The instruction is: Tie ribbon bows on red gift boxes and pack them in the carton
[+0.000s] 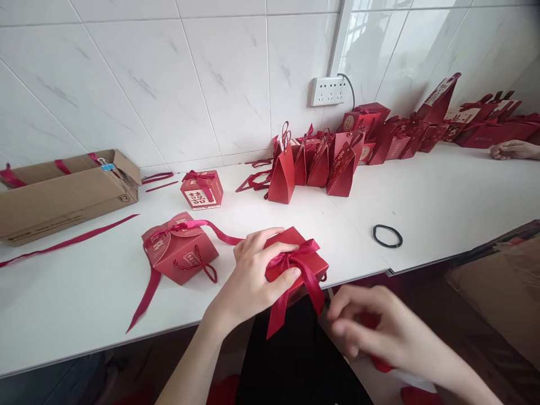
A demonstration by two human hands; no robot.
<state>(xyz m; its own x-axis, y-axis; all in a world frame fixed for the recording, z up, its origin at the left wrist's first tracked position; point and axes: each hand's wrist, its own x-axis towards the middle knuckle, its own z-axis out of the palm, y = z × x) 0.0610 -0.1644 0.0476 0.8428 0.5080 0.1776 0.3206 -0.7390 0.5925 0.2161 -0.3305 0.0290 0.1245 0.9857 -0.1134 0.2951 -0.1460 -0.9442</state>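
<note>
A small red gift box (310,264) with a dark red ribbon bow (295,260) sits at the front edge of the white table (84,292). My left hand (255,275) rests on the box, fingers curled over its top and pressing at the bow's knot. My right hand (379,332) is lower and blurred, below the table edge, its fingers pinched on the end of a ribbon tail (314,289) hanging from the bow. Another ribbon tail (278,315) hangs down in front of the table's edge.
A second red box (179,250) with a loose ribbon lies to the left, and a finished small box (201,189) behind it. Several red gift bags (312,163) stand by the wall. An open cardboard carton (63,194), a black hair tie (387,235), and another person's hand (512,149) are in view.
</note>
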